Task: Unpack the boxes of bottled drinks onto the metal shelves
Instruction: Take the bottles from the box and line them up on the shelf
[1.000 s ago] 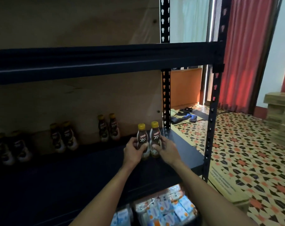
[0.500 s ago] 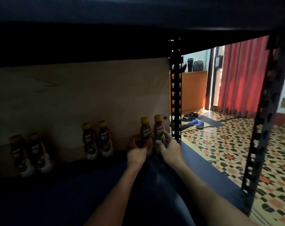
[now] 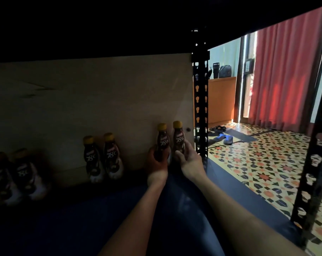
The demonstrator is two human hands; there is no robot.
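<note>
My left hand [image 3: 157, 164] is curled around one brown bottle [image 3: 163, 140] with a yellow cap. My right hand [image 3: 189, 161] grips a second bottle [image 3: 178, 137] just beside it (touching or not, I cannot tell). Both bottles are upright at the back of the dark shelf [image 3: 119, 218], near the wooden panel [image 3: 101, 98] and the black post [image 3: 200, 108]. To the left, along the panel, stand a near pair of bottles [image 3: 101, 156] and a far pair [image 3: 14, 174].
</note>
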